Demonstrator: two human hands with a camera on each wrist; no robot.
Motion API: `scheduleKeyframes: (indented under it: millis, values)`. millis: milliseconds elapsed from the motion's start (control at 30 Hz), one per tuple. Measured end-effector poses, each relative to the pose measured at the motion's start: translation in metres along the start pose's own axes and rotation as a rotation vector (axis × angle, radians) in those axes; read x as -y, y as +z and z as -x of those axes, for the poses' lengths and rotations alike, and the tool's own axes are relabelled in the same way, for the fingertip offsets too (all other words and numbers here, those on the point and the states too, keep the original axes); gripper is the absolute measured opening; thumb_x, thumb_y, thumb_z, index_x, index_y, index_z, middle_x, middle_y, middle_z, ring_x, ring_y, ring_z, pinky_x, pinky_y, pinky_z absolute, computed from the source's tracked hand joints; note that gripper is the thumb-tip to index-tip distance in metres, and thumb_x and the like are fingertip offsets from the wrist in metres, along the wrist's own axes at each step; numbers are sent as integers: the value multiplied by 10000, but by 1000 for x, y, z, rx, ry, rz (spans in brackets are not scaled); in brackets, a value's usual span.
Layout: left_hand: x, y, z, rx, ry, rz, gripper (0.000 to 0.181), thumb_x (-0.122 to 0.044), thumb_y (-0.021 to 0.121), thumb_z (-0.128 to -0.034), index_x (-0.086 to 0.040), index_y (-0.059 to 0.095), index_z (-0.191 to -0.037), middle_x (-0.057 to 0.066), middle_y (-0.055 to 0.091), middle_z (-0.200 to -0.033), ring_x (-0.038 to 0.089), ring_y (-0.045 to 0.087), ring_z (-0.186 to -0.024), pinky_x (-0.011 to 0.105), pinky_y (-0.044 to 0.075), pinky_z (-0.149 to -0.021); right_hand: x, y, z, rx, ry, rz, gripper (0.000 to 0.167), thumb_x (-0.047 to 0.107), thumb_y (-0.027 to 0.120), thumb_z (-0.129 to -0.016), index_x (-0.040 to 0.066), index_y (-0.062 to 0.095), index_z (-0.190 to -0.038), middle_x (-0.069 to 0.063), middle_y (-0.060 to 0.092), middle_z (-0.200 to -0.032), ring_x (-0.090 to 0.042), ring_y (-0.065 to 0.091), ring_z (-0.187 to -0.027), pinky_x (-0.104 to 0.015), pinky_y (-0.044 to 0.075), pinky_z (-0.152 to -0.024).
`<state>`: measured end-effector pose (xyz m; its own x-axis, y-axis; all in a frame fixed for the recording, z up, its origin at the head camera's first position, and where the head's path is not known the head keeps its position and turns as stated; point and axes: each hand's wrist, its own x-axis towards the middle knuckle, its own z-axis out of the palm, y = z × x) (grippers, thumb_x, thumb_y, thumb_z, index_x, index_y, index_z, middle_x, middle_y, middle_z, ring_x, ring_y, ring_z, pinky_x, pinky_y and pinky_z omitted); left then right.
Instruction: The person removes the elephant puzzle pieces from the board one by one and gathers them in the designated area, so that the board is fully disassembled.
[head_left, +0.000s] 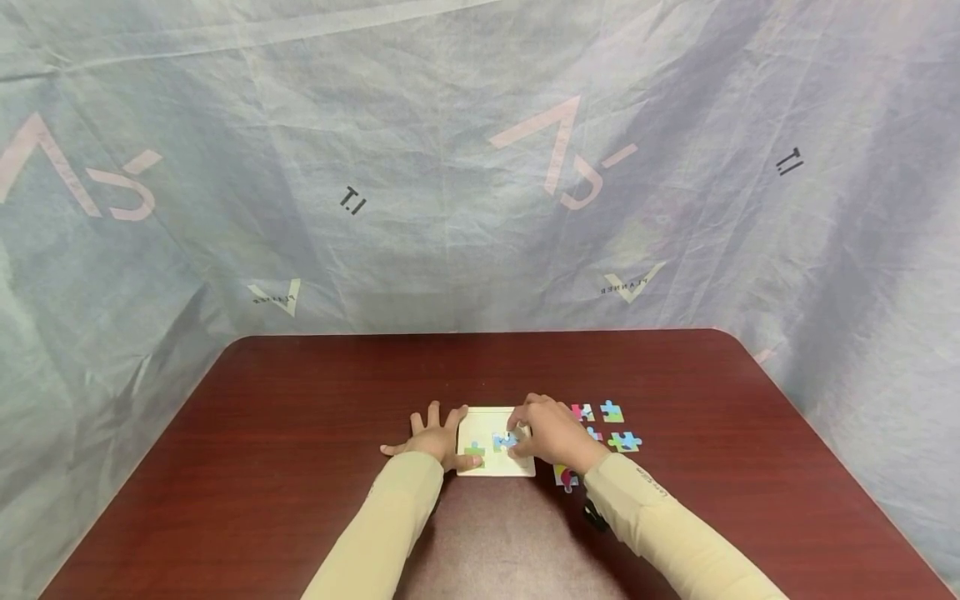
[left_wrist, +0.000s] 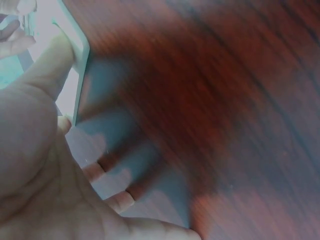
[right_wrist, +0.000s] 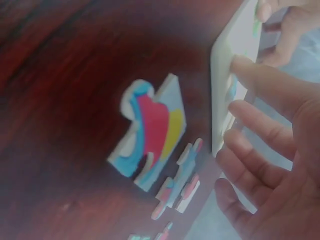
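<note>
A pale puzzle tray lies flat on the table, with a green puzzle piece at its lower left. My left hand is spread beside the tray's left edge; in the left wrist view its thumb presses on the rim. Over the tray's right side, my right hand pinches a light-blue puzzle piece between thumb and index finger. The right wrist view shows those two fingertips down at the tray, the other fingers loosely bent. The fingers partly hide the blue piece.
Right of the tray lie several loose puzzle pieces, among them a blue-and-green one, another farther back, and a red-and-yellow one near the right wrist. A grey printed cloth hangs behind the dark red table.
</note>
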<state>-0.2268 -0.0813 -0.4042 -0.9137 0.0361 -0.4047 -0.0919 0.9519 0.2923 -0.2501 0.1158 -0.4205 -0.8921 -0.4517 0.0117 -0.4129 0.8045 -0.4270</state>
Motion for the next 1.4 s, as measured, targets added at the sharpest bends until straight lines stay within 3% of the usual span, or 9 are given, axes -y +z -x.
scheduleKeyframes:
  millis: [133, 400, 600, 700, 967, 1400]
  values:
    - [0, 0, -1, -3, 0, -7, 867, -485, 752, -902, -304, 277, -1604, 120, 107, -1676, 418, 139, -1507, 857, 240, -983, -1, 0, 1, -7, -13, -2, 186, 197, 886, -808, 145, 783, -954, -8, 624, -946, -167, 531, -800, -405, 466, -756]
    - [0, 1, -3, -5, 1, -13, 861, -490, 747, -905, -305, 279, -1603, 122, 107, -1676, 418, 143, -1505, 856, 245, -981, -7, -1, 4, -30, -115, 27, 165, 207, 868, -830, 135, 791, -956, 2, 628, -972, -173, 571, -822, -405, 494, -763]
    - [-1, 1, -3, 1, 3, -9, 864, -490, 747, -904, -306, 277, -1605, 120, 101, -1679, 418, 133, -1511, 858, 241, -980, -18, -7, 7, -26, -157, -17, 166, 194, 851, -848, 126, 778, -981, 11, 620, -992, -222, 600, -929, -414, 522, -818]
    - [0, 1, -5, -1, 6, -6, 867, -490, 754, -898, -310, 282, -1602, 119, 104, -1678, 418, 132, -1509, 861, 241, -976, -23, -13, 11, -25, -177, -25, 176, 200, 843, -858, 125, 771, -1000, -2, 616, -1003, -232, 605, -930, -384, 534, -774]
    - [2, 3, -9, -1, 11, 8, 877, -482, 770, -887, -314, 286, -1599, 116, 106, -1676, 416, 123, -1509, 869, 228, -971, -36, -31, 22, -62, -165, -20, 224, 209, 844, -851, 124, 767, -1043, -11, 617, -1017, -241, 616, -917, -370, 517, -766]
    - [1, -1, 2, 10, 16, 31, 870, -456, 764, -903, -298, 276, -1605, 120, 88, -1683, 419, 89, -1526, 867, 202, -988, -58, -47, 50, -121, -140, -5, 193, 201, 868, -819, 169, 761, -977, 12, 614, -1004, -212, 604, -867, -335, 494, -728]
